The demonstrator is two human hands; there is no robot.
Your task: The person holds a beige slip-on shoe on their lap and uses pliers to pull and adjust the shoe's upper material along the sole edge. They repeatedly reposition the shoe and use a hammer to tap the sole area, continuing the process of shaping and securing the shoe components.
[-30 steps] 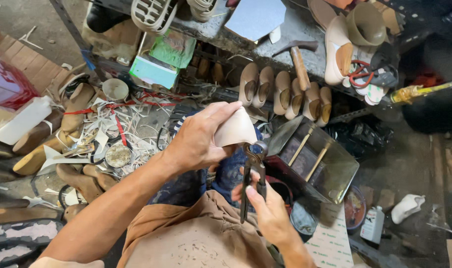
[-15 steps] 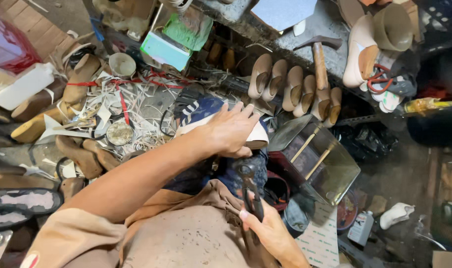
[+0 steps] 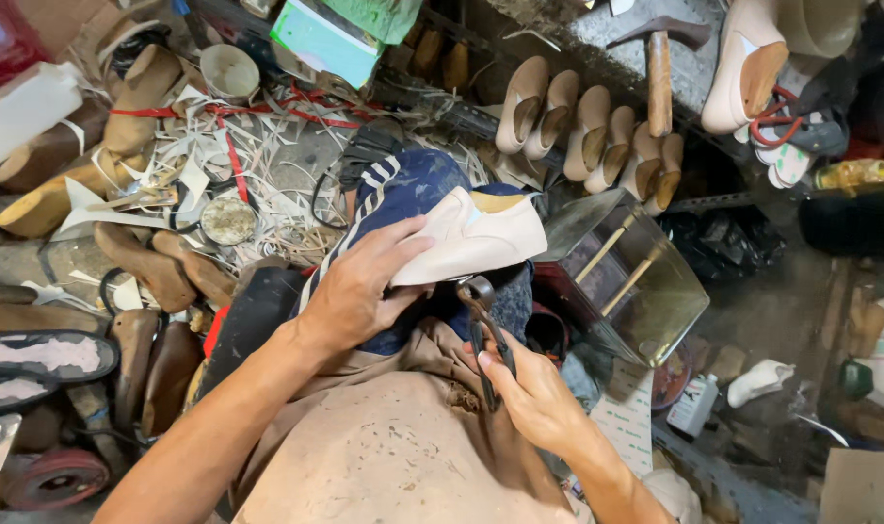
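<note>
At frame centre, the left hand point(image 3: 359, 296) has its fingers clamped on a pale shoe point(image 3: 481, 238); just below, the right hand point(image 3: 529, 393) grips pincers point(image 3: 485, 330) touching its edge.

Matt cream leather shoe point(image 3: 476, 238); dark, dull metal pincers point(image 3: 485, 325); smooth wooden lasts point(image 3: 587, 126); rough stained cloth apron point(image 3: 403, 456).

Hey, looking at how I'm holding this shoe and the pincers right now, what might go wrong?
The pincers in your right hand bite just below the cream shoe, close to your left hand; a slip might pinch a finger. Too hard a pull might tear or crease the pale upper. The shoe rests only on your knee, so it might twist.
</note>
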